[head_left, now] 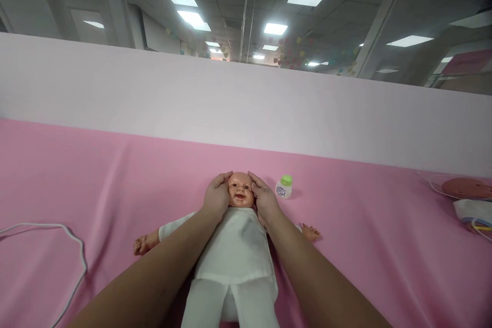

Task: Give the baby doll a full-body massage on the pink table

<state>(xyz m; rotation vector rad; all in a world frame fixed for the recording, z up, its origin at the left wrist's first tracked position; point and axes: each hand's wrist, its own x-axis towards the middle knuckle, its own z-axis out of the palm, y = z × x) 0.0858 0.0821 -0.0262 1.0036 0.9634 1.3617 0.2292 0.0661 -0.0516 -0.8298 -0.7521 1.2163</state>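
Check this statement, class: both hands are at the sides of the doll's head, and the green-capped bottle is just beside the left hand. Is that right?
Not quite: the head view shows the green-capped bottle beside the right hand, not the left hand.

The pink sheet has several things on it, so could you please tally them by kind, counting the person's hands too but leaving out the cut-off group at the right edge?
Baby doll in white clothes: 1
Small bottle with green cap: 1
White cable: 1
Bare hands: 2 (left hand, right hand)
Total: 5
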